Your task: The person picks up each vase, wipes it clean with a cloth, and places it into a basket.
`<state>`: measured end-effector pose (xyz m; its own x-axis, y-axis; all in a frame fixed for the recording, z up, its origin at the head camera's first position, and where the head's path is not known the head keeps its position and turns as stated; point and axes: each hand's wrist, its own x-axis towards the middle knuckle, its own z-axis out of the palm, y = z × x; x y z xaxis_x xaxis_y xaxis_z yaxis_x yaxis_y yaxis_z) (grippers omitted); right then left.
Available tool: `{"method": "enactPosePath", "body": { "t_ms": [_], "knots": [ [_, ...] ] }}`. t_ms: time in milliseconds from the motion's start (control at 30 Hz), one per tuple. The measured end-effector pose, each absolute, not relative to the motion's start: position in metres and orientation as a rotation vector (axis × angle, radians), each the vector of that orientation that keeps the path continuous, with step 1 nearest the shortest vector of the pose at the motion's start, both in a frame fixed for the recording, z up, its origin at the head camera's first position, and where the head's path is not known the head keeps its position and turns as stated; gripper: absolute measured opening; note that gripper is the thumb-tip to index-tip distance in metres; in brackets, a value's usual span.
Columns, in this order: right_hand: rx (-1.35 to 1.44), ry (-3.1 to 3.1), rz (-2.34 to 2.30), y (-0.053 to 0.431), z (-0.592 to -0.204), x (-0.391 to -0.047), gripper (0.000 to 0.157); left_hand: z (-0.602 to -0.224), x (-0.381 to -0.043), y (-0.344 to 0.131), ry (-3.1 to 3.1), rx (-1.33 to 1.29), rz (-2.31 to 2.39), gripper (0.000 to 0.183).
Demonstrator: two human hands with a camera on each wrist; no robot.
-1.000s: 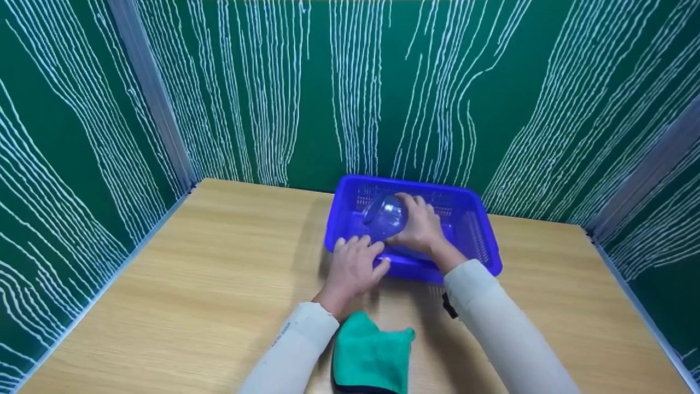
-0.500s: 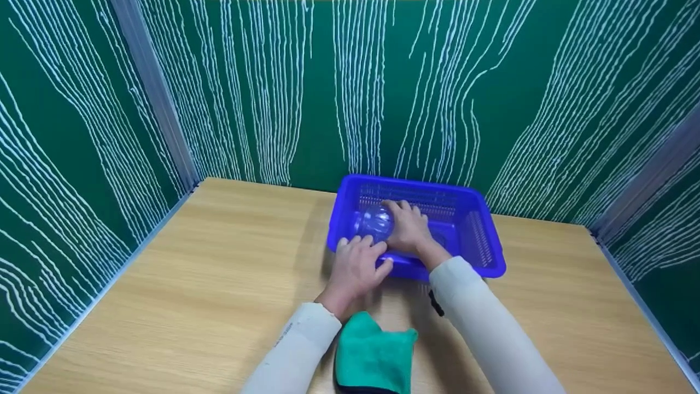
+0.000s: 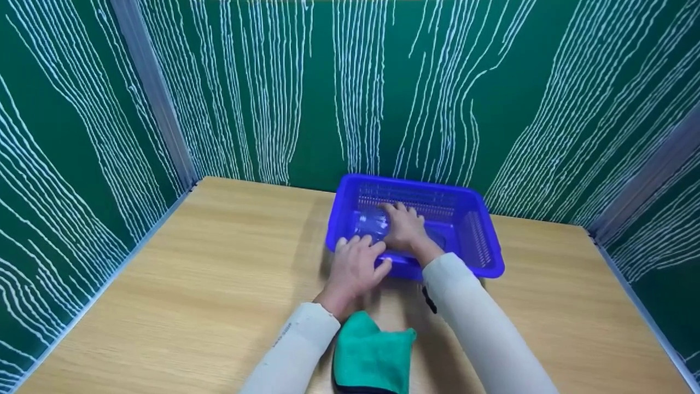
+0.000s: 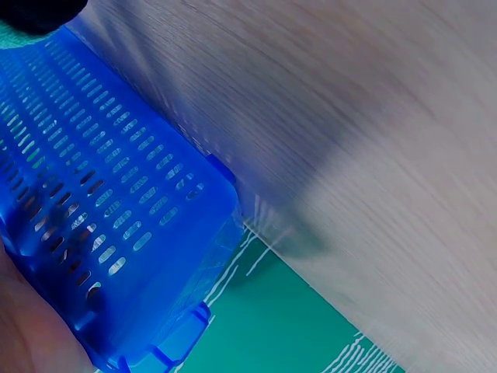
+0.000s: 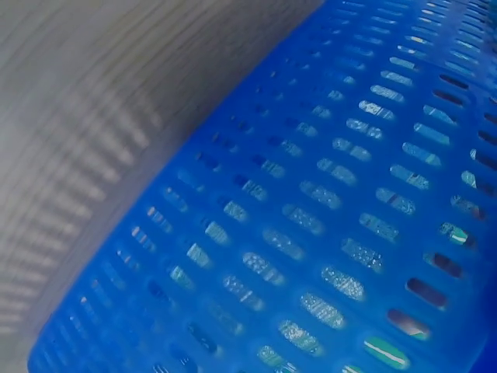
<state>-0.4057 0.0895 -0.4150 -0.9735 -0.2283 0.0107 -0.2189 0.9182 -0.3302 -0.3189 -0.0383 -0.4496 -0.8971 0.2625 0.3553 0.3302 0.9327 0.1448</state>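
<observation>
A blue-violet plastic basket (image 3: 484,230) with slotted walls stands at the back of the table. Inside its left half lies a clear, shiny rounded vessel (image 3: 372,220), partly hidden by my hands. My right hand (image 3: 406,229) reaches into the basket and holds the vessel from its right side, fingers spread and bent around it. At the near left rim, my left hand (image 3: 355,268) grips the basket with its fingers over the edge. The left wrist view shows part of that hand beside the slotted basket wall (image 4: 171,241); in the right wrist view the basket wall (image 5: 311,186) covers the hand.
A green cloth piece with a dark edge (image 3: 373,355) lies on the wooden table (image 3: 219,262) at the front, between the forearms. Green panels with white wavy lines (image 3: 311,109) enclose the table at the back and both sides.
My right hand has moved left and lower inside the basket with the clear vessel. The vessel, earlier tilted higher, now sits deeper at the left. My left hand has stayed at the rim.
</observation>
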Motion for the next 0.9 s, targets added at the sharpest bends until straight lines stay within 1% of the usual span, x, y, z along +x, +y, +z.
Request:
{"method": "enactPosePath", "body": {
  "t_ms": [300, 500, 600, 900],
  "knots": [
    [-0.343, 3.026, -0.508, 0.095, -0.414, -0.405, 0.09, -0.45, -0.318, -0.035, -2.718, -0.467, -0.275, 0.043],
    [-0.387, 3.024, -0.423, 0.093, -0.413, -0.405, 0.085, -0.449, -0.319, -0.034, -2.693, -0.476, -0.266, 0.041],
    [-0.358, 3.012, -0.405, 0.093, -0.413, -0.404, 0.083, -0.448, -0.319, -0.033, -2.725, -0.482, -0.291, 0.043],
    [-0.321, 3.024, -0.399, 0.108, -0.41, -0.399, 0.092, -0.441, -0.32, -0.033, -2.792, -0.527, -0.349, 0.043]
  ]
}}
